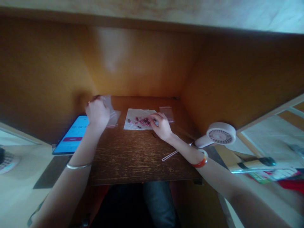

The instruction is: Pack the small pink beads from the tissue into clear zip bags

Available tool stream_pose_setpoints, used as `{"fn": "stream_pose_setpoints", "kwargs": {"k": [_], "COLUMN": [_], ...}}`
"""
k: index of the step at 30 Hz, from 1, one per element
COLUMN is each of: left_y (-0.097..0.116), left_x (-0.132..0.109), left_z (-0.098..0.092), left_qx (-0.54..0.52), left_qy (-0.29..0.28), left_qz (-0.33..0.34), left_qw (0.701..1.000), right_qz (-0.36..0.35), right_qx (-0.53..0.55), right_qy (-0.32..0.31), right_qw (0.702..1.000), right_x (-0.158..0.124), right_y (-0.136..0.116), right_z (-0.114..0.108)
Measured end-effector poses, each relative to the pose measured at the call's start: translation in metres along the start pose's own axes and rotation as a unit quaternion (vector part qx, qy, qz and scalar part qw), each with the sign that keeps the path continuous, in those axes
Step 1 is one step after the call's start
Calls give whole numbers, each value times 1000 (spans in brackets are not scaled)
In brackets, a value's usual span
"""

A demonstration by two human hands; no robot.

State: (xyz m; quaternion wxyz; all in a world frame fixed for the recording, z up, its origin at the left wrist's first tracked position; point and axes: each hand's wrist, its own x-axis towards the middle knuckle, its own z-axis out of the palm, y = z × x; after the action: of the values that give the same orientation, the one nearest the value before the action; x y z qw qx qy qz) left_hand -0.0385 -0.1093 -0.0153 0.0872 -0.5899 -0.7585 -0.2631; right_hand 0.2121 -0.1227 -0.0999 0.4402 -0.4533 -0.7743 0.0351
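Note:
My right hand point(161, 126) is at the right side of a white tissue point(128, 124), its fingers pinched close over a heap of small pink and dark red beads point(141, 122). Whether a bead sits between those fingertips is too small to tell. At the back left, my left hand point(98, 110) is raised with its fingers closed on a clear plastic bag point(108, 103). Another clear zip bag point(114, 118) lies on the wood beneath it. A further small zip bag point(167, 113) rests behind my right hand.
A tablet point(71, 136) with a lit screen lies under my left forearm. On the right are a white handheld fan point(220, 133) and a thin looped tool point(169, 155). Wooden walls enclose the desk point(128, 158) on the left, back and right.

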Motion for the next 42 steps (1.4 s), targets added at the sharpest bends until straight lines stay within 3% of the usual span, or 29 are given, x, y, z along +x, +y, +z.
{"fn": "stream_pose_setpoints", "kwargs": {"k": [3,9,17,23,32,36,42], "left_y": [-4,-12,-7,-5,-14,-13,-15], "left_x": [0,5,5,3,7,3,0], "left_z": [-1,-1,-13,-12,-6,-8,-13], "left_qx": [-24,-47,8,73,49,75,76], "left_qy": [45,83,93,24,-4,28,75], "left_qz": [26,41,40,-6,-33,-42,-1], "left_qw": [998,995,995,997,998,996,994], "right_qz": [-5,-1,7,17,16,6,8], "right_qx": [0,7,13,12,14,23,15], "right_qy": [2,4,10,6,-4,1,13], "right_qw": [1000,1000,1000,1000,1000,1000,1000], "right_x": [0,0,1,1,0,1,1], "right_y": [-1,-2,-3,-3,-1,-1,-2], "right_z": [-1,-1,-2,-3,-1,-2,-3]}}
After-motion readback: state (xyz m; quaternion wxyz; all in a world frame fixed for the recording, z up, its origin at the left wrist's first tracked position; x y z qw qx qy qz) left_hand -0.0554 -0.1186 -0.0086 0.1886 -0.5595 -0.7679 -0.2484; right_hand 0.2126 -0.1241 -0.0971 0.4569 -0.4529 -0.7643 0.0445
